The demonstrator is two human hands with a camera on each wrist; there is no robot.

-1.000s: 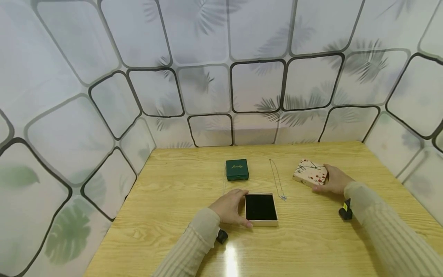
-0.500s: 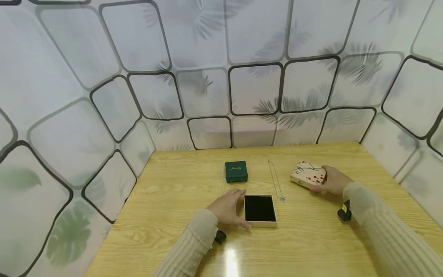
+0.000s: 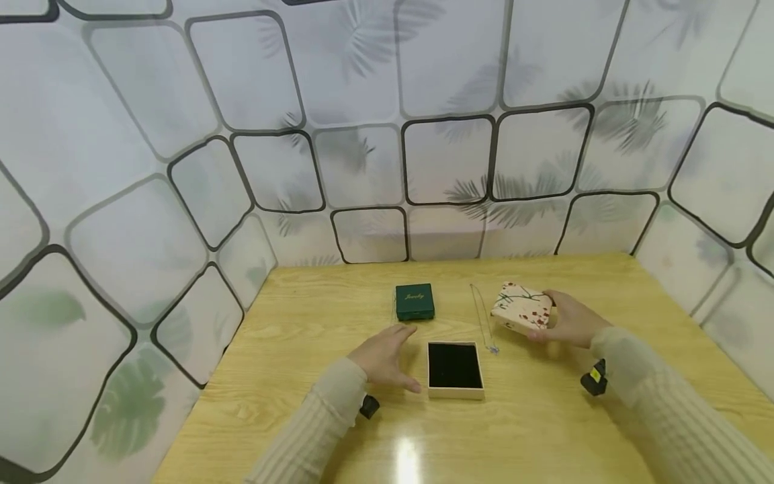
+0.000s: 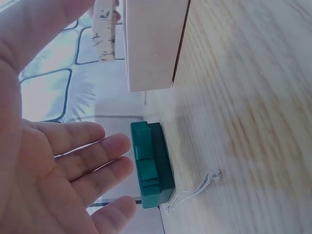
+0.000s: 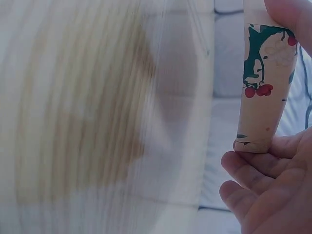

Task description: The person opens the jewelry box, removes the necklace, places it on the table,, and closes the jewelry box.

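My right hand (image 3: pixel 571 323) grips a cream box lid (image 3: pixel 521 306) printed with red berries and dark stems, thumb on the near side and fingers at the far side. In the right wrist view the lid is raised over the table. My left hand (image 3: pixel 382 356) has its fingers spread just left of a cream box base (image 3: pixel 456 392) with a black lining, a small gap between them. A fine necklace (image 3: pixel 486 323) with a pale blue pendant lies between the base and the lid.
A dark green jewelry box (image 3: pixel 414 302) with a bow on its side stands behind the base. A silvery chain (image 4: pixel 195 191) lies beside it. The wooden table (image 3: pixel 302 302) meets a patterned cloth wall (image 3: pixel 447 161) at the back and sides.
My left hand has let go of the box base and drawn off to the left. My right hand has lifted the floral lid and brought it a little leftward.
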